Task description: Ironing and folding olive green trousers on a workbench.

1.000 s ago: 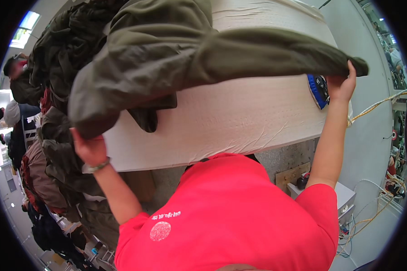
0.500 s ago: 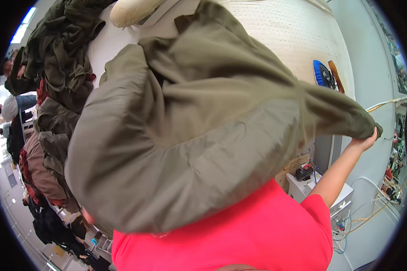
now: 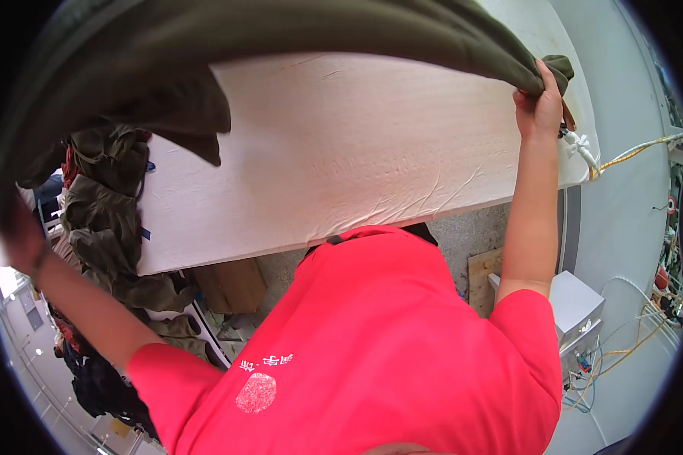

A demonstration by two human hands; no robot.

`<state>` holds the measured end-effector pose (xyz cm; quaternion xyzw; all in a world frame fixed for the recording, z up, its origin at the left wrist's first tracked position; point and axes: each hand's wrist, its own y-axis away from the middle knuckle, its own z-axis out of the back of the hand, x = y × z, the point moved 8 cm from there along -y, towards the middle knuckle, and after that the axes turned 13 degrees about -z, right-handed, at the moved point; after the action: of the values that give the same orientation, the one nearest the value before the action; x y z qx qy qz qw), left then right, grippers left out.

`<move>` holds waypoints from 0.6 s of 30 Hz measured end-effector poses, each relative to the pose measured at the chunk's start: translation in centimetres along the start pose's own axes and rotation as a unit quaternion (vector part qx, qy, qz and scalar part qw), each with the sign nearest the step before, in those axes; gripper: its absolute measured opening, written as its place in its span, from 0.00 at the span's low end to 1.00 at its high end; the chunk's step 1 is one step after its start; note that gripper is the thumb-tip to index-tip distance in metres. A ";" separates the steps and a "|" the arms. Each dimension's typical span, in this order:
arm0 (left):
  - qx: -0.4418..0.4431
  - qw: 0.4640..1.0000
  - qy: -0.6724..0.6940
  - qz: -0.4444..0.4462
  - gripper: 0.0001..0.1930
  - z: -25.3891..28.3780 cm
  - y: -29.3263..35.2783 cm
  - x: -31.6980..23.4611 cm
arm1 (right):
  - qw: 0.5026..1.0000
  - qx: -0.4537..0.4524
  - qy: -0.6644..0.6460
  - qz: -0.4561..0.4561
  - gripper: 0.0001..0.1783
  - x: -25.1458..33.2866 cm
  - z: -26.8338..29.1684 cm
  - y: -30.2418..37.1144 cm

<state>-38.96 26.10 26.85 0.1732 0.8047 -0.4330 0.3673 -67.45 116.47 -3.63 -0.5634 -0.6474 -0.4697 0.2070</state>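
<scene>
Olive garment spread between both hands, above a white-covered table.
Right hand (image 3: 540, 112) closed, fingers curled around one end of the olive garment (image 3: 341, 30), a short bunch of cloth protruding past the grip; left hand (image 3: 24, 246) at far left, blurred and darkened beside the other end, finger spread and grip cannot be told. Garment arches across the top of the view, partly cut off, a loose corner hanging at left; the white-covered table (image 3: 349, 163) lies beneath. Outward: heaped dark garments (image 3: 102, 208) along the table's left end; white and yellow cord (image 3: 636, 158) at its right end; brown box (image 3: 234, 287) below the near edge; pale cabinet (image 3: 579, 303) at lower right, just beside the red sleeve (image 3: 530, 322).
</scene>
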 end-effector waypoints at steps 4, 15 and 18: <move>-0.281 0.948 -0.047 0.145 0.26 4.1 23.8 14.3 | 0.955 -0.185 0.223 -0.063 0.21 -2.6 4.4 0.9; -0.337 0.825 -0.083 0.446 0.16 -16.9 54.7 29.9 | 0.477 -0.230 0.792 0.303 0.40 5.4 11.6 -3.7; -0.304 0.824 0.005 0.478 0.17 -18.1 55.8 33.9 | 0.424 -0.189 0.833 0.302 0.38 4.7 12.6 -7.1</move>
<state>-36.32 71.23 -23.65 0.4177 0.7138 0.0646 0.5584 -72.05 130.12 -8.55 -0.0821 0.1569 -0.7284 0.6619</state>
